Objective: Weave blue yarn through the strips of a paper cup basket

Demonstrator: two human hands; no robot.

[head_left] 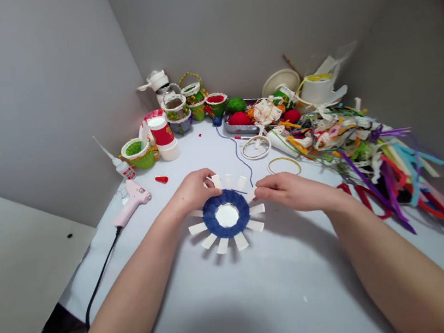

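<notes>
A white paper cup cut into splayed strips (pixel 226 216) lies flat on the table, with dark blue yarn (pixel 212 212) woven in a ring round its base. My left hand (pixel 194 190) grips the strips at its far left edge, fingers curled. My right hand (pixel 282 191) pinches at the far right edge of the ring, where a thin blue yarn strand (pixel 239 159) runs away toward the back. What exactly the right fingertips pinch is hard to make out.
A pink glue gun (pixel 131 201) with black cord lies at left, beside a glue bottle (pixel 123 168) and red cap (pixel 161 180). Decorated cups (pixel 181 109), a yarn tray (pixel 240 120), two rings (pixel 283 165) and a heap of ribbons (pixel 369 157) crowd the back and right.
</notes>
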